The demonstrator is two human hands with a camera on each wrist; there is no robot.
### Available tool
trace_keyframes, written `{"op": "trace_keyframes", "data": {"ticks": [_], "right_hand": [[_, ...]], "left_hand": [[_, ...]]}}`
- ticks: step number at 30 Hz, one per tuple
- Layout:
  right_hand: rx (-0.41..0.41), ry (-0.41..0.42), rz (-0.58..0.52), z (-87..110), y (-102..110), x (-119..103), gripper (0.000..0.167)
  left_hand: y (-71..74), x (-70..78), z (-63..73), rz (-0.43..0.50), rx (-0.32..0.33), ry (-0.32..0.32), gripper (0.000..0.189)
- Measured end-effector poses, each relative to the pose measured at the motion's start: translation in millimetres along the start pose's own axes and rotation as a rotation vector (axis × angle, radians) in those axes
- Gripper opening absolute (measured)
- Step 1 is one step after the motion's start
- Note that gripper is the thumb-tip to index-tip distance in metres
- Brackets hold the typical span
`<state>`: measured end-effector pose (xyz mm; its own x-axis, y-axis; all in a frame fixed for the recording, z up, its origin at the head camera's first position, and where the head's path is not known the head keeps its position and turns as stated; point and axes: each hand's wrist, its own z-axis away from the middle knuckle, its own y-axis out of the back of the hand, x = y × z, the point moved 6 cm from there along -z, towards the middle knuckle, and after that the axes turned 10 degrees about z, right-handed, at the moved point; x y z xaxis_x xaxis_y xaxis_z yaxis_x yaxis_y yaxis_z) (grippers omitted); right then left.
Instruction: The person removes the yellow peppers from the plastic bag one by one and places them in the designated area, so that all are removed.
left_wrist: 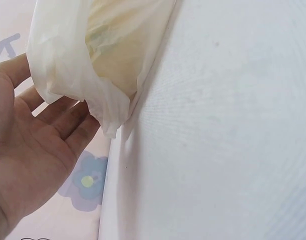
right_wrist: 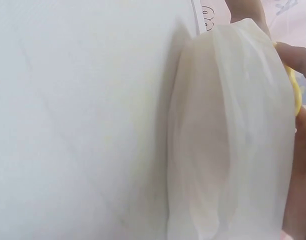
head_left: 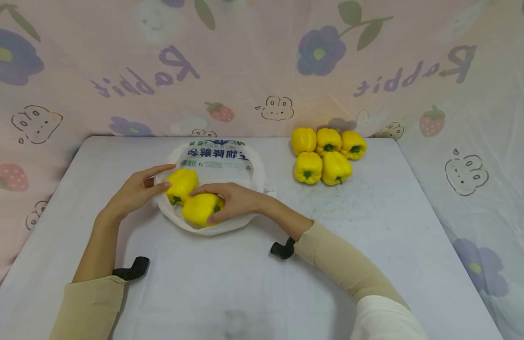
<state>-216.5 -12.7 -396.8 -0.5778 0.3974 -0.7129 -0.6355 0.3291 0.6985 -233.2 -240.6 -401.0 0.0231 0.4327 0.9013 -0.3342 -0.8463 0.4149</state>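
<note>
A white plastic bag (head_left: 256,174) with printed lettering lies on the table, its mouth spread wide and its rim folded outward. My left hand (head_left: 136,191) holds the bag's left rim between thumb and fingers; in the left wrist view the fingertips are hidden behind the plastic. Inside the bag, beside that thumb, sits one yellow bell pepper (head_left: 183,183). My right hand (head_left: 238,200) reaches over the bag's right side and grips a second yellow bell pepper (head_left: 198,209) within the mouth. From the right wrist, the bag's side (right_wrist: 233,140) covers most of that grip.
Several more yellow bell peppers (head_left: 308,167) stand grouped at the back right of the white table (head_left: 228,283). A patterned cloth (head_left: 245,61) hangs right behind the table's back edge. Black devices (head_left: 136,268) are worn at both wrists.
</note>
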Motion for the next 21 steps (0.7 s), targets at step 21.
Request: {"op": "trace_keyframes", "data": {"ticks": [21], "right_hand": [[0.227,-0.047,-0.092,37.7,44.8,7.5,0.066]], "left_hand": [[-0.1,-2.4,2.2,-0.022,0.019,0.005,0.057]]}}
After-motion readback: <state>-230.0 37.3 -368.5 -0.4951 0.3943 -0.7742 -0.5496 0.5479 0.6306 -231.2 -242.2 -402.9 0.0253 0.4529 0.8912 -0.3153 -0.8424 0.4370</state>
